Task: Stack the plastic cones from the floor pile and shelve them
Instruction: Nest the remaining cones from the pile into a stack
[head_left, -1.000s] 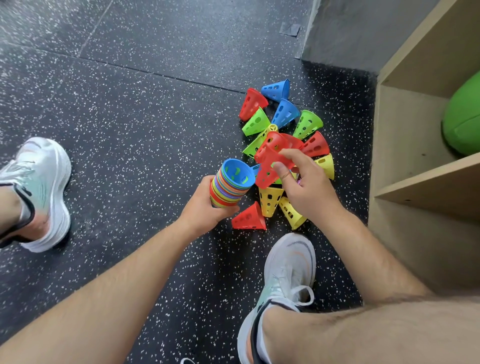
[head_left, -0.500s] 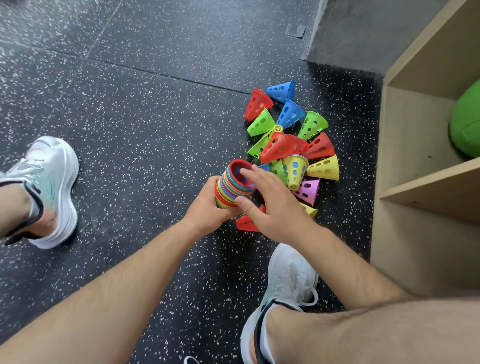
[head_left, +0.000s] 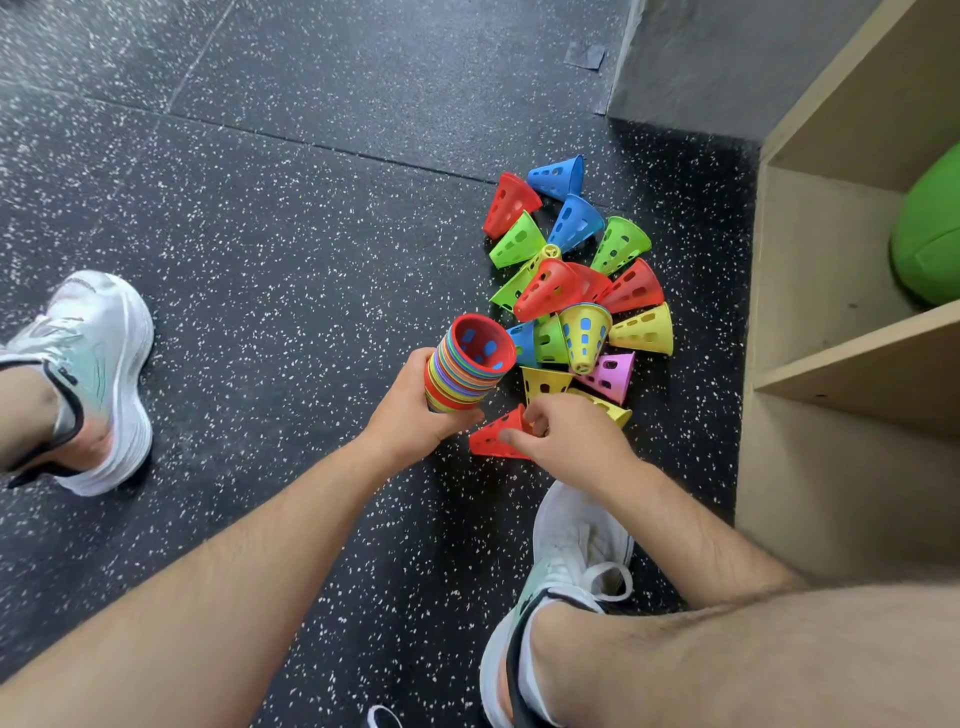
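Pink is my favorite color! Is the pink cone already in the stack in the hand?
No, the pink cone lies on the floor, apart from the stack that the left hand holds.

I am in a gym or sports training room. The floor (head_left: 260, 234) under me is black rubber flecked with white, laid in large tiles with seams running across the far left. Perforated plastic cones (head_left: 576, 291) in red, blue, green, yellow and pink, the drill-marker kind, lie heaped on it. On the right stands a plain wooden shelf unit (head_left: 841, 364) holding a big green ball (head_left: 930, 234), with a grey wall (head_left: 701, 57) beyond it. I wear white running shoes (head_left: 104, 364).
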